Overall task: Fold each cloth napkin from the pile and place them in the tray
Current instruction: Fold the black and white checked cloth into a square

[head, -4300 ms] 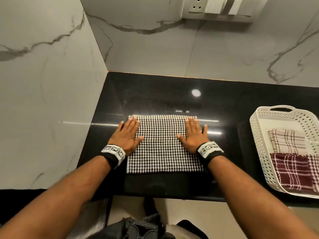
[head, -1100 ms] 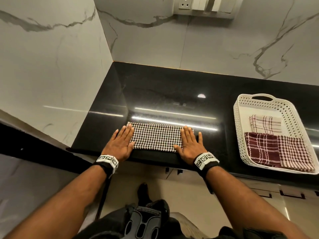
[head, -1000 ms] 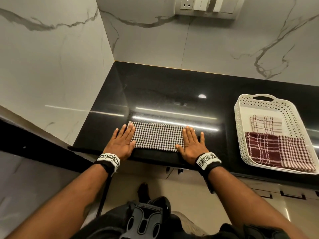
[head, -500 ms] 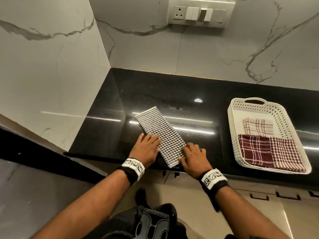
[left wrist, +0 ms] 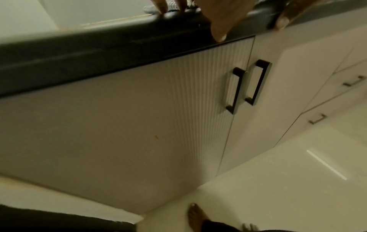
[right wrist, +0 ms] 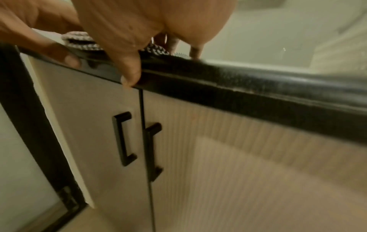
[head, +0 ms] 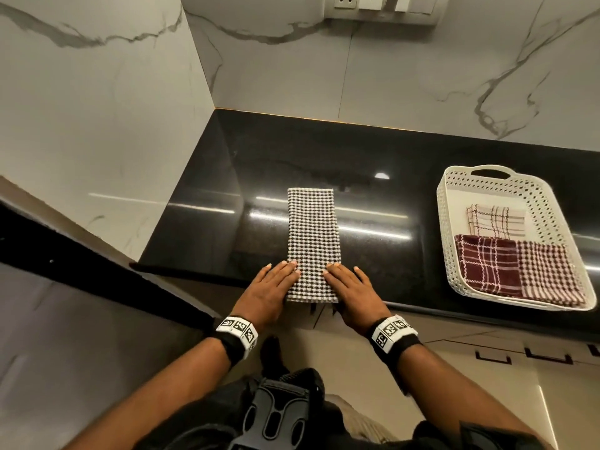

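A black-and-white checked napkin (head: 312,241), folded into a long narrow strip, lies on the black counter (head: 227,177) and points away from me. Its near end sits at the counter's front edge. My left hand (head: 272,289) lies flat at the strip's near left corner, and my right hand (head: 352,290) lies flat at the near right corner. The fingers of both are straight on the cloth. In the right wrist view the napkin (right wrist: 83,42) shows under my right hand (right wrist: 123,31), whose thumb hangs over the counter edge. The white perforated tray (head: 443,222) stands to the right.
The tray holds three folded napkins: a pale checked one (head: 495,220) at the back, a maroon plaid one (head: 485,267) and a red-and-white checked one (head: 548,277) in front. Marble walls close the counter at the left and back. Cabinet doors with black handles (left wrist: 236,89) are below.
The napkin was folded into a crosswise strip, then turned a quarter turn, and it points away from me. Both hands moved from its two short ends to its near corners.
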### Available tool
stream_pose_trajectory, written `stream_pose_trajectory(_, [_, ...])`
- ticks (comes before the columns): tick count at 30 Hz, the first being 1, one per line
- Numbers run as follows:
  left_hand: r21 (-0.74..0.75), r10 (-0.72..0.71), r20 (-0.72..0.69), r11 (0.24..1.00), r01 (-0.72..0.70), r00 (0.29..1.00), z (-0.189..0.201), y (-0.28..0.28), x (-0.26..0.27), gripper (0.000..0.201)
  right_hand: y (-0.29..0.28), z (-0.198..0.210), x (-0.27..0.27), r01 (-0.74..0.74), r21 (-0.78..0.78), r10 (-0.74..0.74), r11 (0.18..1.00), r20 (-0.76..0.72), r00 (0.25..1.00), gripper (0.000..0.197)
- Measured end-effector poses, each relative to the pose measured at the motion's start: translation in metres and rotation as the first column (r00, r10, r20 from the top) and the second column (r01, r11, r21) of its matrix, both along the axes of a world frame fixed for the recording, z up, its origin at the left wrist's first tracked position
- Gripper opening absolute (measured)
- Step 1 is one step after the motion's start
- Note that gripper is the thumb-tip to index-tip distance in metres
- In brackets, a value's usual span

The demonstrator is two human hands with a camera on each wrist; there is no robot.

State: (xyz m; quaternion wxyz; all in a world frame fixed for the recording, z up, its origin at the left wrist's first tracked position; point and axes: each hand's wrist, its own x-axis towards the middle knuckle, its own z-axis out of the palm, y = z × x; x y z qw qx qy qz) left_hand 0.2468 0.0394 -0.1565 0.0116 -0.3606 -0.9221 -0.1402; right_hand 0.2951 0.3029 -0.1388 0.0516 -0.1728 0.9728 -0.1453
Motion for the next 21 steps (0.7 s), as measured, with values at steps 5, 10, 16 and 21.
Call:
stream_pose_trajectory(5, [0.346,0.104,0.141,0.927,-0.148,0.984,0.007,0.003,0.004,0.031,-0.008,0.002,0.007,0.172,-0.424,-0.219,0.889,-0.063,0.974,0.026])
stream_pose_trajectory(10, [0.366,0.253,0.466,0.817,-0.445,0.848,0.033,0.015,-0.019,0.018,-0.021,0.026,-0.017,0.490,-0.536,-0.437,0.688,0.234,0.869,0.016])
stream_pose_trajectory(16, [0.210,0.400,0.522,0.795,-0.569,0.753,0.040,0.036,-0.053,0.023,-0.035,0.032,-0.049,0.651,-0.295,-0.583,0.699,0.291,0.758,0.023])
stream_pose_trajectory(21, [0.054,0.525,0.449,0.791,-0.609,0.723,0.044,0.050,-0.063,0.027,-0.042,0.024,-0.064,0.670,-0.098,-0.638,0.736,0.230,0.735,0.023])
